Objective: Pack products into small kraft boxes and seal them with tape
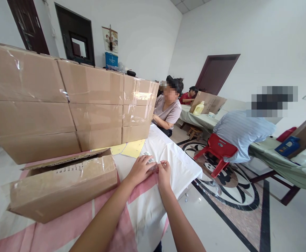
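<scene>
Pale item held by left hand, right of open box. Right hand pinched narrow beside it; anything held can't be told.

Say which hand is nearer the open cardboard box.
Left. The left hand is apart from the open cardboard box, off its right end; the right hand is farther right.

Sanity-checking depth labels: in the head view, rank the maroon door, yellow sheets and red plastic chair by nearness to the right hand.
From the right hand:
1. Yellow sheets: just beyond it, to the left.
2. Red plastic chair: off to the right.
3. Maroon door: far background, to the right.
</scene>
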A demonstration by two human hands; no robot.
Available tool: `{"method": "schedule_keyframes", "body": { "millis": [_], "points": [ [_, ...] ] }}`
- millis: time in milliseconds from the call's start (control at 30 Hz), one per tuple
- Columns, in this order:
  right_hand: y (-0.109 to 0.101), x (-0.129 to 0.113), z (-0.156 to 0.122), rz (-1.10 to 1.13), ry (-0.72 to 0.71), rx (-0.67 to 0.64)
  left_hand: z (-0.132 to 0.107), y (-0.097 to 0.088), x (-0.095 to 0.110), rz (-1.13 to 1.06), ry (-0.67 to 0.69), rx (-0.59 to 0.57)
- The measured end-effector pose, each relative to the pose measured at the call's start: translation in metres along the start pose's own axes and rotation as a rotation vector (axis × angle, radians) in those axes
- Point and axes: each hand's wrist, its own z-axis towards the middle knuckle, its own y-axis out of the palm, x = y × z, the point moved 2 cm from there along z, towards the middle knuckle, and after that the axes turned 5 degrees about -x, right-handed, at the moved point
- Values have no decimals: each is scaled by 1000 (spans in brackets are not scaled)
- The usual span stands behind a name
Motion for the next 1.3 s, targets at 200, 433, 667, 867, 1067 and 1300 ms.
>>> {"method": "schedule_keyframes", "body": {
  "millis": [200, 433, 667, 867, 1067, 1300],
  "points": [
    [0, 1, 0, 88, 55, 40, 0, 2, -1, 16, 17, 0],
    [0, 3, 1, 120, 67, 49, 1, -1, 2, 40, 9, -39],
    [1, 1, 0, 149, 83, 54, 3, -2, 7, 14, -56, -49],
    [2, -1, -1, 160, 83, 52, 4, -2, 13, -23, -118, -28],
    [1, 2, 0, 155, 86, 55, 5, -3, 16, -10, -120, -13],
    [0, 5, 1, 136, 84, 60, -2, 1, 17, 46, -50, 20]
  ]
}}
